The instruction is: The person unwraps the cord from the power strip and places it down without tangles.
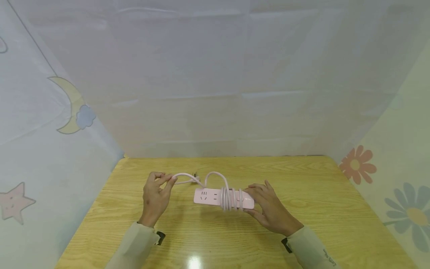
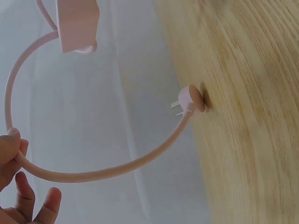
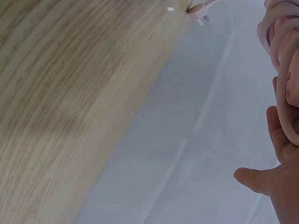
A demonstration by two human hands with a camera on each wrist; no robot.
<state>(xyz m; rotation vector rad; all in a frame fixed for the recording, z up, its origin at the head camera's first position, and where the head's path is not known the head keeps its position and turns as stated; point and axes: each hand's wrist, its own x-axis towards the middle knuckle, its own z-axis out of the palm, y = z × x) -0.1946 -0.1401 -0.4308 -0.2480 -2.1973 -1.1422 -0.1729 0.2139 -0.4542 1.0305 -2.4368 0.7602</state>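
A pink power strip [image 1: 207, 196] is held up over the table, its socket face showing in the head view. Several turns of its pink cord [image 1: 226, 198] wrap round the middle and right part. My right hand [image 1: 268, 207] grips the strip's right end, thumb at the lower edge and fingers along the upper one. With thumb and index finger, my left hand [image 1: 157, 196] pinches a loose stretch of the cord [image 2: 93, 176], left of the strip; its other fingers stand off the cord. At the cord's end, the plug [image 2: 190, 99] rests on the wood with its prongs outward.
The wood-grain table [image 1: 208, 239] lies under both hands. A pale sheet [image 1: 215, 123] rises behind its far edge, and printed sheets stand at the left and right, with a moon [image 1: 70, 97] and a red flower [image 1: 364, 168] on them.
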